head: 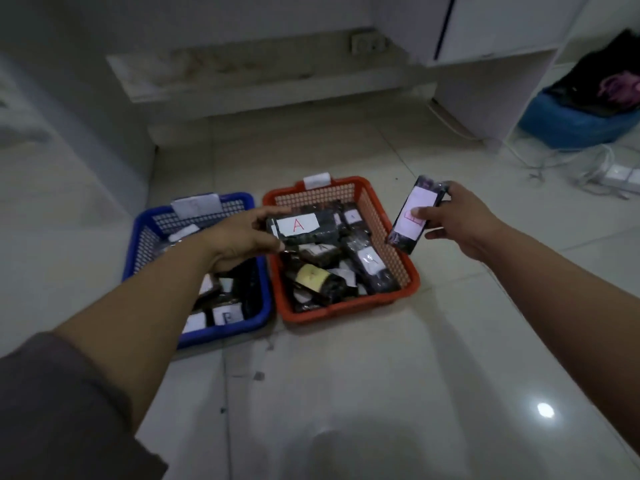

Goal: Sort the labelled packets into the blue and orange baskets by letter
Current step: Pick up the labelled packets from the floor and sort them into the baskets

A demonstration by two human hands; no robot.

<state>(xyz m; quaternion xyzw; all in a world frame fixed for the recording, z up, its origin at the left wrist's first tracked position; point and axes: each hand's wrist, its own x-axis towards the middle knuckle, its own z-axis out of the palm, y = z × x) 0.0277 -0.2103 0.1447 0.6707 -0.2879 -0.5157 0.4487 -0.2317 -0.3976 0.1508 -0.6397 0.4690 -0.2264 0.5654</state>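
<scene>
Left hand: my left hand [239, 237] reaches across the blue basket [258, 303] with its fingers [273, 213] curled round the end of the packet marked A [304, 226], gripping it.
Packet A: it hangs over the far half of the orange basket [388, 220], above the packets already lying there, label up and the red A easy to read.
Right hand: my right hand [457, 220] pinches a second packet [417, 214], thumb on its white label and fingers behind it.
Second packet: held in the air above the floor [381, 375], just beside the orange basket's right wall and tilted on end; my thumb covers part of the red letter, so I cannot tell which it is.
Baskets: side by side on the floor and touching, blue on the left, orange on the right, each with a white tag clipped to its far rim; I cannot read the tags. Both hold black-wrapped packets; several in the orange one show an A.
Step in hand, as I judge it: drop packet A in the orange basket.
Doing it well: lower it close to the pile before I let go, label up, so it settles flat and does not slide over the rim.
After that: lift my thumb, read the other label, then pick its basket.
</scene>
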